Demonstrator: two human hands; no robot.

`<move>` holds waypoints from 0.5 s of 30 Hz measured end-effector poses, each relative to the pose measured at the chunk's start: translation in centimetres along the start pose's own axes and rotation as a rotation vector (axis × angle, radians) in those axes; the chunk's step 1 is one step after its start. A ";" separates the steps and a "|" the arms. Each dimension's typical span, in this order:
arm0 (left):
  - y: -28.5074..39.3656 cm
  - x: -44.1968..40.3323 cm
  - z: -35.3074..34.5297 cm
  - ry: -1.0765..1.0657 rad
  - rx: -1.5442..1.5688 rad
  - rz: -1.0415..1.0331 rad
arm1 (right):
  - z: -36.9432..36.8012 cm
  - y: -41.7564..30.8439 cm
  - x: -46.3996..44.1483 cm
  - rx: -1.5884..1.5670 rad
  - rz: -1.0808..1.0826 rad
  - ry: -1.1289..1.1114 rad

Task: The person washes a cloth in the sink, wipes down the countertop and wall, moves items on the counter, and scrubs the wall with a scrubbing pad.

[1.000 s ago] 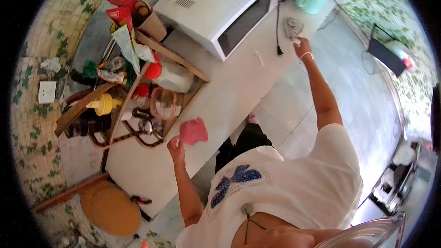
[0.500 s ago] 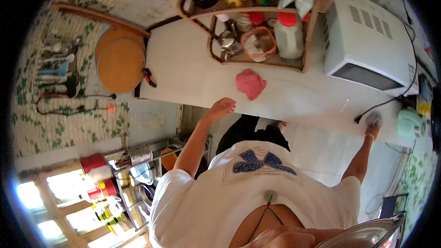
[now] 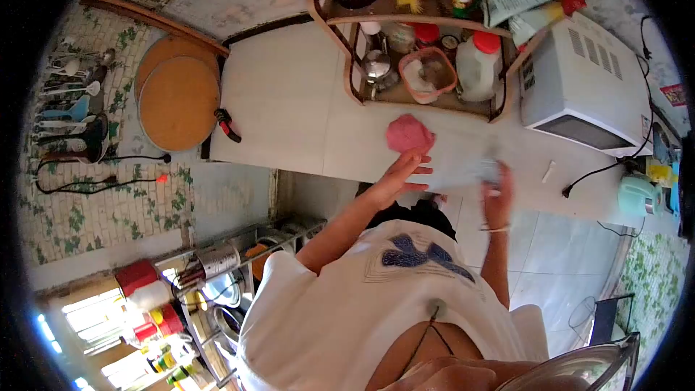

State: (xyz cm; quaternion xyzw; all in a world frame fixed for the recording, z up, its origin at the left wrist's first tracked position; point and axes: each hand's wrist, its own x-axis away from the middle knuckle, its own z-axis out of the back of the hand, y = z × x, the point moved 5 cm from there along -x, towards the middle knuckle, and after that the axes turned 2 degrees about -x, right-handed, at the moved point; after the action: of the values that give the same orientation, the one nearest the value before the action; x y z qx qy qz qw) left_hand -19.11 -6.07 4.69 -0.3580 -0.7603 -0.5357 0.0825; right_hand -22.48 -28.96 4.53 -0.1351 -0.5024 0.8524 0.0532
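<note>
My left hand [image 3: 402, 176] reaches over the counter edge with its fingers apart. Its fingertips are at the near edge of a crumpled pink cloth [image 3: 410, 134]; whether they touch it I cannot tell. My right hand [image 3: 497, 194], smeared by motion, is closed around a small greyish object [image 3: 492, 166] whose kind is too blurred to make out. Both hands are above the front of the white counter [image 3: 282, 101].
Behind the cloth stands a wooden shelf [image 3: 427, 110] with a pink-rimmed container [image 3: 427, 76], a metal pot [image 3: 376, 65] and a red-capped jar [image 3: 480, 69]. A white microwave [image 3: 590, 80] is at right, its black-plugged cord [image 3: 590, 177] lying on the counter. Round boards [image 3: 179, 103] lean at left.
My right hand has swung left from the far right of the counter, still holding the greyish object. My left hand has moved right to the pink cloth's edge, fingers spreading.
</note>
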 end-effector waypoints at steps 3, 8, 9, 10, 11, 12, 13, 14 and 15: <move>0.7 -0.8 3.4 -0.033 0.319 -0.006 | -12.4 -9.4 0.2 -0.069 0.150 -0.463; 3.8 -1.3 19.2 0.285 0.359 -0.090 | -24.6 -15.2 -3.9 -0.043 0.326 -0.516; 5.1 -0.4 22.9 0.450 0.218 -0.117 | -26.6 -15.6 -4.3 -0.035 0.329 -0.513; 6.7 -0.1 25.9 0.442 0.223 -0.122 | -28.5 -15.0 -4.9 -0.043 0.276 -0.516; 8.4 0.5 29.5 0.617 0.193 -0.037 | -30.4 -14.6 -5.6 -0.048 0.229 -0.517; 9.7 1.4 32.9 0.791 0.167 0.060 | -32.4 -14.0 -5.6 -0.163 0.059 -0.505; 11.7 0.7 36.2 0.763 0.164 -0.171 | -34.0 -14.0 -5.3 -0.152 0.065 -0.506; 13.5 -0.3 39.2 0.726 0.162 -0.398 | -35.5 -13.9 -4.9 -0.129 0.074 -0.547; 16.1 -0.6 41.1 0.798 0.074 -0.441 | -36.7 -13.9 -4.1 -0.107 0.077 -0.589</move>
State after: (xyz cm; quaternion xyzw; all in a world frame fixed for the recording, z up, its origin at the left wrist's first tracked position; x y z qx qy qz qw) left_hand 2.12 32.35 -0.36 0.0500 -0.7459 -0.6088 0.2657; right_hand -8.75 7.82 0.53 0.0966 -0.5348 0.8286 -0.1342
